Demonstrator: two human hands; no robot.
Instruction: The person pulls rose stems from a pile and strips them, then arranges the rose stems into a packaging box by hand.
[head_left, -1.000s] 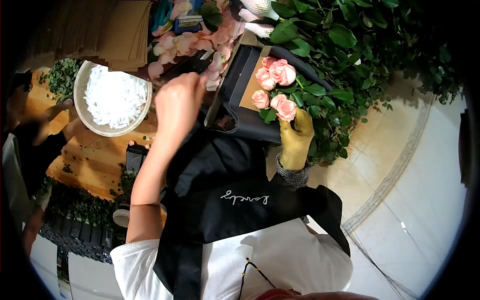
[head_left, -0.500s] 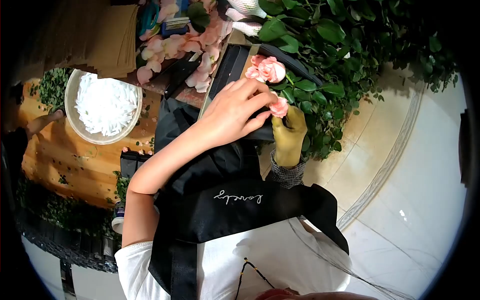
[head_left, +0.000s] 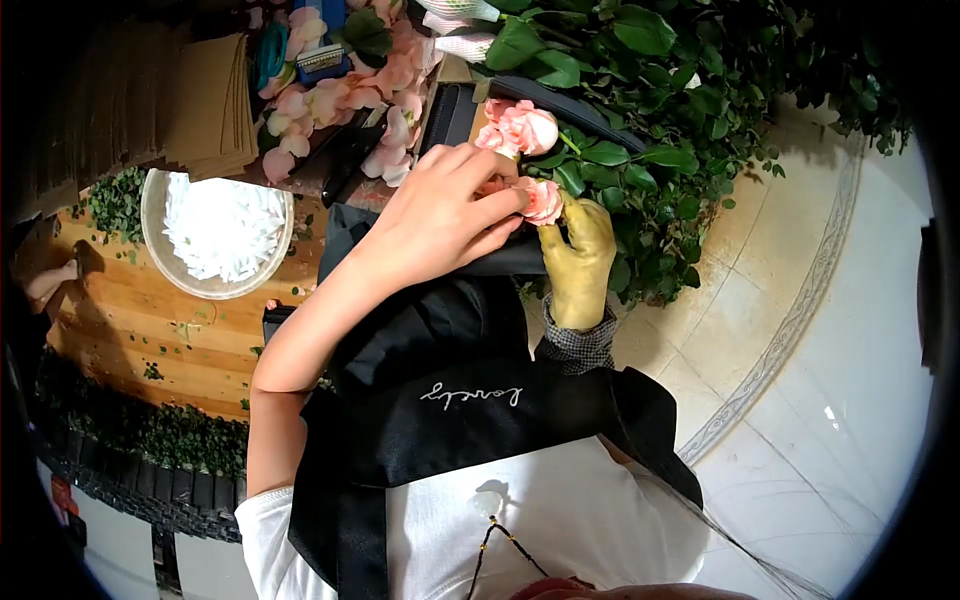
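Observation:
My left hand (head_left: 440, 210) is bare and bent over a small pink rose (head_left: 542, 202), its fingers closed at the left side of the bloom. Some pink petals show between those fingers. My right hand (head_left: 582, 255), in a yellowish glove with a checked cuff, grips the same rose from the right, thumb and fingers close below the bloom. The rose's stem is mostly hidden by the glove. Just above both hands, more pink roses (head_left: 522, 130) lie beside a dark box edge with green leaves.
Loose pink petals (head_left: 330, 100), a blue tool (head_left: 322, 62) and brown paper sheets (head_left: 215, 110) lie upper left. A bowl of white pieces (head_left: 148, 225) stands on the wooden surface (head_left: 190, 350). Leafy stems (head_left: 700, 130) fill the upper right. Another person's bare limb (head_left: 50, 285) shows far left.
Both hands stay at the rose, whose bloom now shows more fully between them. My left hand has shifted slightly left, and my gloved fingers have opened out a little. The whole view has turned slightly.

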